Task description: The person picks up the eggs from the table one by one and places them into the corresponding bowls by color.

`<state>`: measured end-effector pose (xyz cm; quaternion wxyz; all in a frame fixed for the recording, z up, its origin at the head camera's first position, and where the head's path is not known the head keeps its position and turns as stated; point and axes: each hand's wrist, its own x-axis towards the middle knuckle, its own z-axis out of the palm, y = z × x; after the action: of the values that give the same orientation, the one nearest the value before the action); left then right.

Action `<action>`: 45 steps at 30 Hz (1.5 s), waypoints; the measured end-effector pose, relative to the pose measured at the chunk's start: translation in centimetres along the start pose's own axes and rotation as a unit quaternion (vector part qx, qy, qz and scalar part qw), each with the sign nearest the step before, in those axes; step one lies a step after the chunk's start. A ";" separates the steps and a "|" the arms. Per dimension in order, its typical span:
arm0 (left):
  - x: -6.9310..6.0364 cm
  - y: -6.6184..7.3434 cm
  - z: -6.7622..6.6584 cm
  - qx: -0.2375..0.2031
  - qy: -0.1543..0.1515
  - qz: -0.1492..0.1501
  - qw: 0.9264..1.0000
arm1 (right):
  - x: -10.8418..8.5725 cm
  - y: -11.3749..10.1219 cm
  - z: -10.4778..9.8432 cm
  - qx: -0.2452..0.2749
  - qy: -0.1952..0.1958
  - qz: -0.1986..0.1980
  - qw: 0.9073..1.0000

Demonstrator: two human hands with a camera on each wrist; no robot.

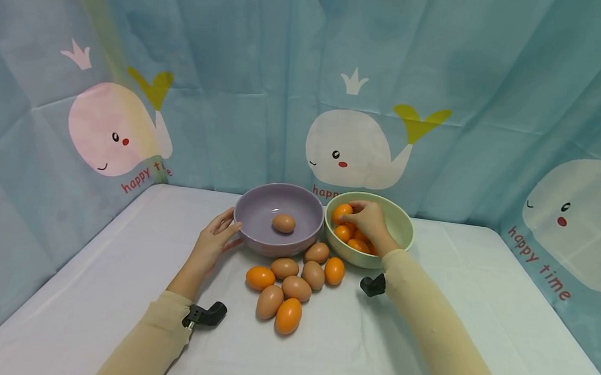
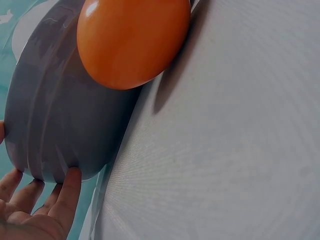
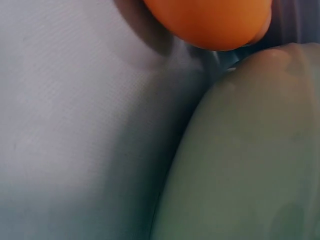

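Note:
My left hand [image 1: 212, 242] rests its fingertips against the outer left wall of a purple bowl [image 1: 259, 199]; fairly straight fingers [image 2: 70, 195] touch that wall in the left wrist view. Inside this bowl lies one brown egg [image 1: 284, 223]. Over the light green bowl [image 1: 401, 221], my right hand [image 1: 372, 219] pinches an orange egg [image 1: 341, 213] between thumb and fingers. More orange eggs [image 1: 358, 245] lie beneath it in the green bowl, partly covered by the hand. The right wrist view shows the green bowl's outer wall [image 3: 245, 140] but not the right hand.
In front of the bowls, several brown eggs [image 1: 297, 288] lie loose among three orange eggs [image 1: 288, 316] on the white tablecloth [image 1: 322, 353]. The two bowls stand side by side. Behind the table hangs a blue whale-print curtain [image 1: 232, 133].

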<state>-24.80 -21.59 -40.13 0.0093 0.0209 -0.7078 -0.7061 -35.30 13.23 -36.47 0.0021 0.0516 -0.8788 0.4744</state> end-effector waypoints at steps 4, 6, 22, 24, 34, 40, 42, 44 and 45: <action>-0.1 0.0 0.1 -0.002 0.000 -0.001 1.000 | 0.0 0.1 0.2 -0.021 -0.008 -0.001 1.000; -0.1 0.0 0.1 -0.003 0.000 -0.001 1.000 | 0.0 0.2 0.2 -0.026 -0.009 0.003 1.000; 0.1 -0.1 0.1 -0.004 0.001 -0.005 1.000 | -1.0 -0.3 -0.8 0.014 0.000 0.022 1.000; 0.1 -0.1 0.0 -0.005 -0.001 -0.004 1.000 | -1.5 -0.6 -1.1 0.037 0.005 0.025 0.999; 0.1 -0.3 0.1 0.001 0.005 -0.006 1.000 | -6.1 -1.7 -2.4 0.074 -0.002 0.008 0.997; 0.1 -0.2 0.1 0.000 0.002 -0.001 1.000 | -9.1 -2.2 -3.2 0.121 -0.015 -0.010 0.993; 0.1 -0.2 0.1 -0.001 0.001 0.000 1.000 | -9.9 -2.4 -3.3 0.140 -0.016 -0.007 0.990; 0.0 -0.1 0.0 -0.003 0.001 -0.001 1.000 | -10.6 -2.6 -3.3 0.150 -0.015 -0.001 0.989; 0.0 -0.1 0.0 -0.004 0.001 -0.001 1.000 | -10.9 -2.6 -3.3 0.154 -0.015 0.001 0.988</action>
<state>-24.78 -21.59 -40.25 0.0091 0.0223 -0.7050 -0.7088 -24.37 15.54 -33.02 -0.0199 0.0577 -0.7955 0.6028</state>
